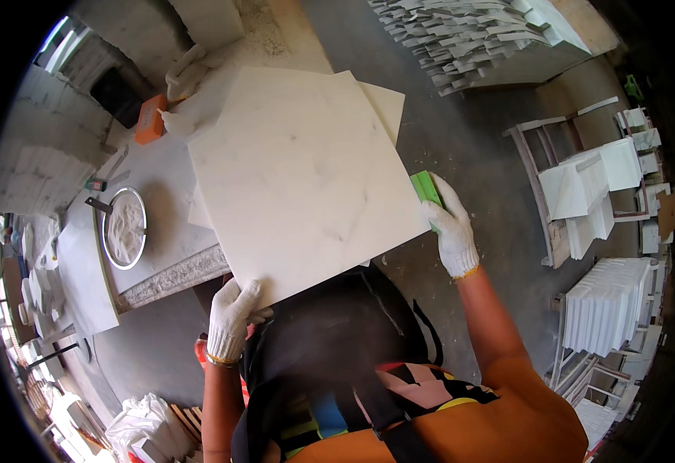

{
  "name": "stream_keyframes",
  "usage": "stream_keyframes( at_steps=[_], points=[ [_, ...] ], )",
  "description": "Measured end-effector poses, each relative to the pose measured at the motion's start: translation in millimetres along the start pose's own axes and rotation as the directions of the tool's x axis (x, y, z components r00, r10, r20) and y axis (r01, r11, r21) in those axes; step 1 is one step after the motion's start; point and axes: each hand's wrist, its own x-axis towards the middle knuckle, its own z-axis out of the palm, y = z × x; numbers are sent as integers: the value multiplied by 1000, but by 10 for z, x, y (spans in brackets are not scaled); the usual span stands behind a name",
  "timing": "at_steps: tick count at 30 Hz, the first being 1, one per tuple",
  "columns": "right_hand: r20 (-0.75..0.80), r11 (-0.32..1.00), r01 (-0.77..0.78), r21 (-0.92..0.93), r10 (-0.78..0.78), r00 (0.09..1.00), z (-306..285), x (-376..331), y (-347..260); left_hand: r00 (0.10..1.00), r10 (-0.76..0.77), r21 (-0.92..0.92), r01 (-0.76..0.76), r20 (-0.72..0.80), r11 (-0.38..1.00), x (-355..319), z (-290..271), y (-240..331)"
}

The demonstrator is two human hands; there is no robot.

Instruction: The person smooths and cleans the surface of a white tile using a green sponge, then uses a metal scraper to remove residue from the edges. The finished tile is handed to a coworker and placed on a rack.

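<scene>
A square white marble tile with faint grey marks lies before me on top of other tiles; the corner of one tile below sticks out at its far right. My left hand, in a white knit glove, grips the tile's near left corner, thumb on top and fingers beneath. At the tile's right edge, my gloved right hand is closed around a green sanding block, which is against that edge. Part of the block is hidden by the fingers.
On the stone-topped bench left stand a round metal bowl of white paste, an orange box and a white bottle. Cut tiles stand on racks at the right. Stacked stone strips lie at the far right.
</scene>
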Motion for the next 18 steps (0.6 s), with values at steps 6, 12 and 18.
stream_keyframes(
  at_steps=[6,12,18],
  points=[
    [101,915,253,-313,-232,967,-80,-407,-199,999,-2,-70,-1,-41,998,-29,45,-64],
    [20,993,-21,-115,23,1000,26,-118,-208,1000,-6,-13,6,-9,1000,-8,8,0],
    [166,835,377,-401,-339,926,6,-338,-231,998,31,-107,-37,-50,994,-42,56,-48]
  ],
)
